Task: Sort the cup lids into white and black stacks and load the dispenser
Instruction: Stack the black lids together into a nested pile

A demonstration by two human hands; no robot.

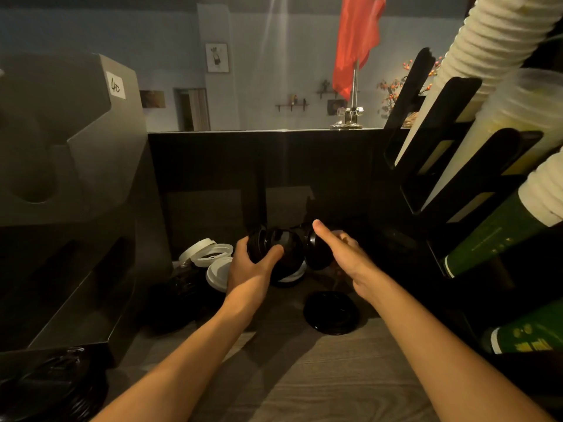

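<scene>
My left hand (248,264) grips a short stack of black lids (274,245) held on its side above the wooden counter. My right hand (341,254) holds another black lid (313,249) upright just right of that stack, thumb raised. Beneath them lies a black lid over a white lid (292,277). Several white lids (207,254) lie loose to the left, one more white lid (217,274) beside my left wrist. A single black lid (332,312) rests flat on the counter under my right forearm. More black lids (182,296) sit in shadow at the left.
A grey dispenser unit (70,166) with slots fills the left side. A black rack (451,166) holding white and green cup stacks stands at the right. A pile of black lids (51,388) sits at the bottom left corner. A dark back wall bounds the counter.
</scene>
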